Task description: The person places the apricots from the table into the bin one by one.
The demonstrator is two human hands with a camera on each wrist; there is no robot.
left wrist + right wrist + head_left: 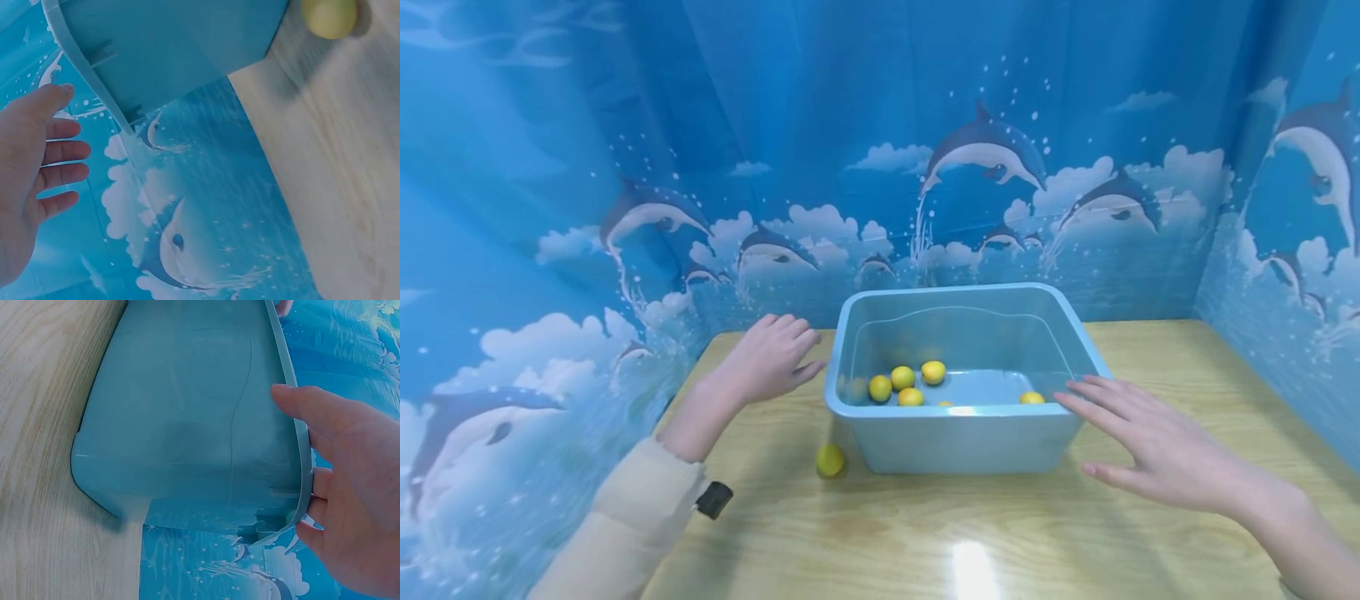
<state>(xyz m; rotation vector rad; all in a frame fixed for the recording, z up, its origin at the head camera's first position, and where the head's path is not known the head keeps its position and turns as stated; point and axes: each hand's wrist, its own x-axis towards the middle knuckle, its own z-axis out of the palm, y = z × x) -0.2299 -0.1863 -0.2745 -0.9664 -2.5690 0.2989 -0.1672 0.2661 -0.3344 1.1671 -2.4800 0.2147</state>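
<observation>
A light blue plastic bin (962,442) stands on the wooden table, with several yellow lemons (911,397) on its floor. Outside, by its front left corner, one more lemon (831,460) lies on the table; the left wrist view also catches this lemon (330,17). My left hand (775,357) hovers beside the bin's left rim, apart from it, fingers loosely bent and holding nothing. Over the front right corner is my right hand (1138,437), its fingers extended. In the right wrist view the right hand (356,481) has its thumb and fingers at the rim (304,456); whether they touch is unclear.
Blue curtains (820,100) printed with dolphins and clouds surround the wooden table (850,533) at the back and sides. A dark band (714,500) shows at the left sleeve. The bin's front wall partly hides some lemons.
</observation>
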